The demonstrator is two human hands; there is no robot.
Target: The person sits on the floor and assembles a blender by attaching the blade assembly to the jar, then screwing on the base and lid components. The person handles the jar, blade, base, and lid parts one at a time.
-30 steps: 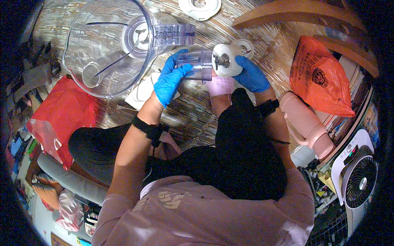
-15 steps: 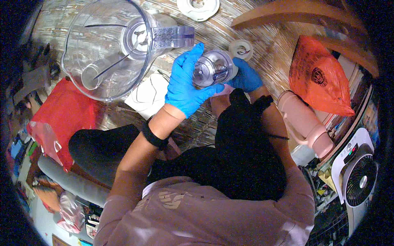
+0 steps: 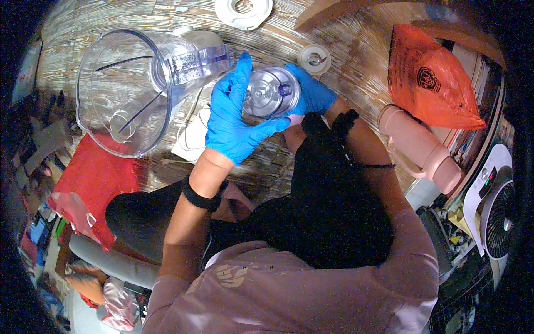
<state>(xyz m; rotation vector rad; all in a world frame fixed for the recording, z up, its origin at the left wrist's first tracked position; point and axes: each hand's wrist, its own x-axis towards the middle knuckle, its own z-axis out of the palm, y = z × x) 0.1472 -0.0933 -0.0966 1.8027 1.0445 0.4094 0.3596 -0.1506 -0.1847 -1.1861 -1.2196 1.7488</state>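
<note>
Both hands wear blue gloves and close around a small clear plastic jar, held upright over the wooden floor. My left hand wraps its left side, fingers spread up along the wall. My right hand grips its right side, partly hidden behind the jar. A large clear blender jug lies on its side just left of my left hand. A small white round cap rests on the floor above my right hand.
A white ring-shaped lid lies at the top. An orange plastic bag and a pink bottle sit at right, a white fan beyond. A red bag lies at left. My legs fold below the hands.
The jar was turned from lying sideways to upright. My left hand slid from the left end to wrap around its side, and the white cap now lies apart on the floor.
</note>
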